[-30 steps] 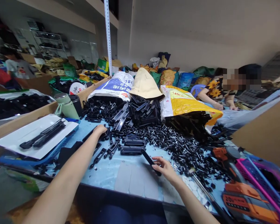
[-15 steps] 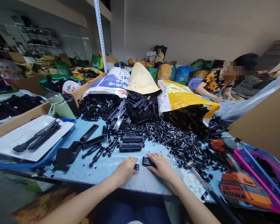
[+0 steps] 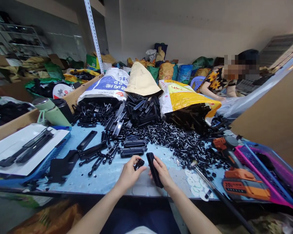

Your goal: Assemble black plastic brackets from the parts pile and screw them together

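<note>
My left hand [image 3: 131, 172] is closed on a small black plastic part [image 3: 139, 164], pinched between thumb and fingers. In my right hand [image 3: 162, 172] is a long black plastic bar [image 3: 154, 169], tilted, its upper end leaning left. The two parts are a little apart, above the front of the blue tabletop. Just beyond my hands lie several black ribbed bars [image 3: 133, 151] side by side. A pile of black-headed screws [image 3: 183, 139] spreads to the right of them.
Sacks spill black parts at the back: a blue-white one [image 3: 104, 86], a tan one [image 3: 143, 79] and a yellow one [image 3: 190, 97]. An orange power drill [image 3: 244, 183] and a metal-ended rod [image 3: 210, 183] lie right. A blue basket [image 3: 51, 159] stands left. Another person [image 3: 219, 81] sits beyond.
Both hands have lifted their black parts from the tabletop. The right hand's bar has turned, its long hollow-looking length now showing. The whole view has shifted slightly.
</note>
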`<state>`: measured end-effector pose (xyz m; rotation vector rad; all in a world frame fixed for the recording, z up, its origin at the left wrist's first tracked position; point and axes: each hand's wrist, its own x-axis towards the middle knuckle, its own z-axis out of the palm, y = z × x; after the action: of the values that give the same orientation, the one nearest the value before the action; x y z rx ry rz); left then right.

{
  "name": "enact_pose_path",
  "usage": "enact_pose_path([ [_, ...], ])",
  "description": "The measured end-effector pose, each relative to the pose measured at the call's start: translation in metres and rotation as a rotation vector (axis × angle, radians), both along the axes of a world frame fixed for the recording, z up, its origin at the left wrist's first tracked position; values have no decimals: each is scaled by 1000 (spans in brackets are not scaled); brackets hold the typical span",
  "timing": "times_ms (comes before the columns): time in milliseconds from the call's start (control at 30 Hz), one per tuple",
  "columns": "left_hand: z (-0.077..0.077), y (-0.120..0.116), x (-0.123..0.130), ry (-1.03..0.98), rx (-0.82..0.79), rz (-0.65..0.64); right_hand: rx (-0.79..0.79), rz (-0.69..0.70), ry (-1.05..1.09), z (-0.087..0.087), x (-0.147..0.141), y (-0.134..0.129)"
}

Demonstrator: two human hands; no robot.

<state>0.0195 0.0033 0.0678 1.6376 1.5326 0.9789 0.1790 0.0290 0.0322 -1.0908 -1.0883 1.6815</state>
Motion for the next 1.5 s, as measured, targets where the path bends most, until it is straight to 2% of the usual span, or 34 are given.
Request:
enact_pose_path([
  [100,1,0,3,45,16,42,-4,-6,23,-1,1,0],
  [233,-7,2,7,-37,-24,-82,-54,12,47,0,0,-3],
  [300,-10,2,10,-48,8,-83,-46,40,34,1,3,-2],
  [367,-9,2,14,-8,78,-52,43,89,-19,3,9,1],
  [467,-4,-2,23,56,139,-38,259,184,-138,9,21,9],
  [533,-1,-5,33,41,195,25,379,224,-200,13,25,10],
  [633,1,-7,46,-46,328,195,497,172,-204,18,23,6],
  [667,1,-7,48,-64,371,215,527,144,-195,18,21,4],
  [733,2,-5,46,-62,421,164,584,126,-201,17,20,-1],
  [833,0,0,35,-15,415,-4,639,163,-253,11,22,-5],
  [933,-9,0,30,35,349,-10,658,202,-353,8,26,-1],
  [1033,-23,-7,34,125,240,145,734,245,-634,15,42,27],
  [1100,-30,-10,34,268,208,198,736,127,-841,25,65,62],
  [1133,-32,-10,34,362,223,163,702,13,-922,31,81,82],
  [1200,-32,-5,31,550,291,-37,484,-271,-1068,43,115,125],
  [1267,-29,4,28,680,336,-289,364,-427,-1109,53,148,164],
  [1333,-26,12,27,760,329,-442,248,-536,-1107,58,172,195],
  [1400,-24,17,27,822,308,-471,136,-617,-1064,60,186,216],
  [1500,-24,15,24,899,275,-433,41,-691,-926,60,194,234],
])
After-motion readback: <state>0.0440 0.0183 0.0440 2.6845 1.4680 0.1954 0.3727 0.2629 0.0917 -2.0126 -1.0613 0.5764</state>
